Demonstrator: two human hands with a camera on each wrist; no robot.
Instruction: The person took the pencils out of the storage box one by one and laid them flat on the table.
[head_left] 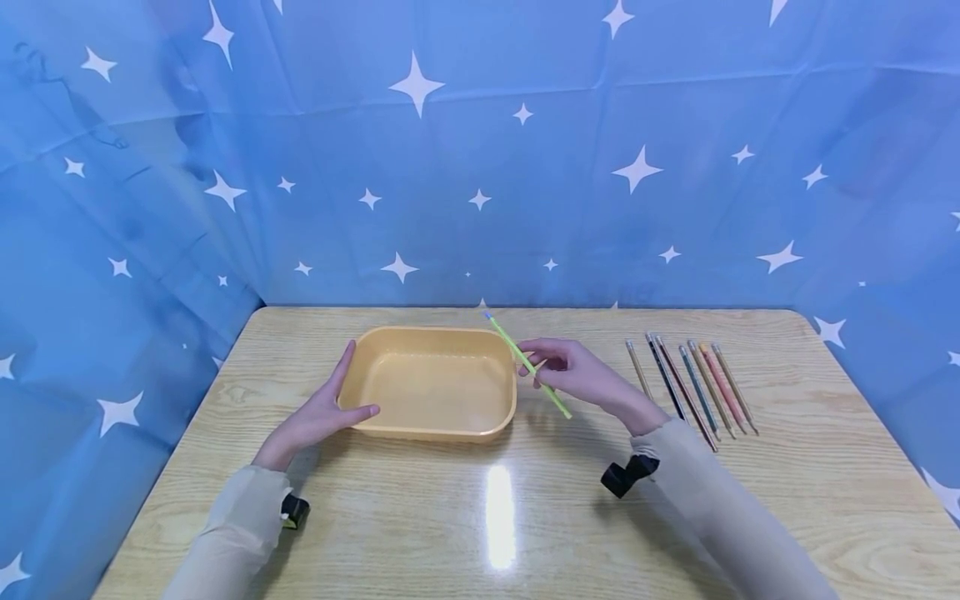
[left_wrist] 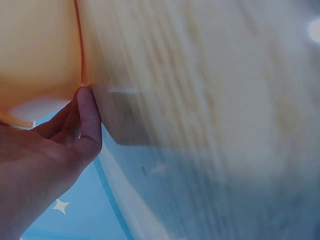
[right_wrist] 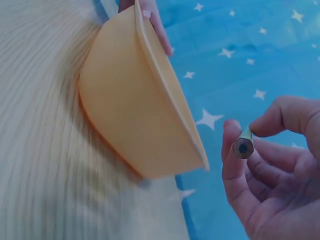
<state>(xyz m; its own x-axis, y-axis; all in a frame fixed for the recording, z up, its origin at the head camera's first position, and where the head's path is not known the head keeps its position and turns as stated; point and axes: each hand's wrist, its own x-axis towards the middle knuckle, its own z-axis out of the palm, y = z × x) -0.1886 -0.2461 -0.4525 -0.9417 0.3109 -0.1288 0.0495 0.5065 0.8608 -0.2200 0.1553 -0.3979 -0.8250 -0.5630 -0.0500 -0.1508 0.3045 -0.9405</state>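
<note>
A tan plastic basin [head_left: 431,434], shallow with rounded corners, stands on the table. My left hand [head_left: 322,412] rests at its left front corner, thumb across the front rim and straight fingers along the left side. In the left wrist view, the thumb [left_wrist: 90,117] touches the basin's wall. Just off the basin's right end, my right hand [head_left: 573,371] pinches a lime-green pencil [head_left: 551,395] between thumb and fingers. The pencil slants, its blue tip pointing up and away over the back right corner. Its near end, in the right wrist view, is flat, hexagonal and unsharpened, with a dark core.
Several pencils [head_left: 718,392] lie in a loose row at the right of the wooden table [head_left: 420,525], brown, black, blue and pink among them. A blue curtain [head_left: 480,150] with white stars hangs behind the table and at both sides.
</note>
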